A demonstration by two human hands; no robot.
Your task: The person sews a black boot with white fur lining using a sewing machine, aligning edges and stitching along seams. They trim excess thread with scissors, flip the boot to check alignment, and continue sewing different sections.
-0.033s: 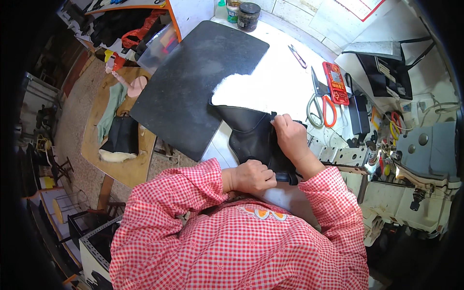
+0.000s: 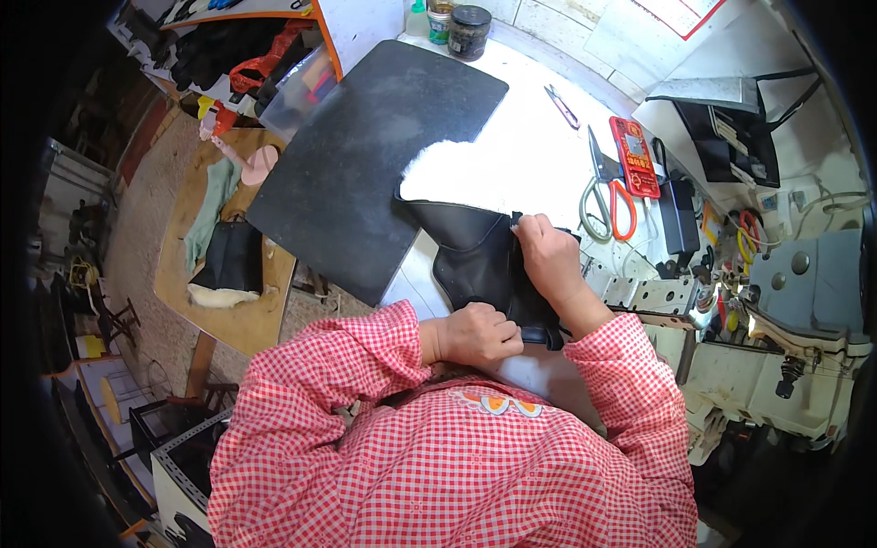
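1. Here's my view from the far end: the black leather piece (image 2: 470, 242) lies on the table (image 2: 416, 283), just right of the black mat (image 2: 365, 146), its pale fleece (image 2: 437, 172) lapping over the mat's right edge.

2. Over to the right hand (image 2: 548, 260), off to the right of the mat: thumb and fingers pinch the leather at the top of a seam-like line. I'd judge that spot is picked to keep the line straight and under control.

3. Left hand (image 2: 480, 333), right of the mat's near corner: curled firmly, knuckles up, grasping the leather's lower edge (fingertips tucked away, so the exact purchase escapes me). It looks like the anchor, with the two grips keeping the stretch between them taut.

4. Now the heading: the wide, fleecy mouth points away from the wearer and leftward, onto the mat. The long axis slants from there, away from the mat, toward the wearer and rightward; both hands partly cover that lower end.

5. Well right of the mat rest the scissors (image 2: 600, 173), with small snips (image 2: 562, 107) nearer it; parked aside, I'd say, to leave working room.

6. Left of the mat, a second black piece (image 2: 230, 260) sits on a wooden board (image 2: 169, 265), its fleece toward the wearer.
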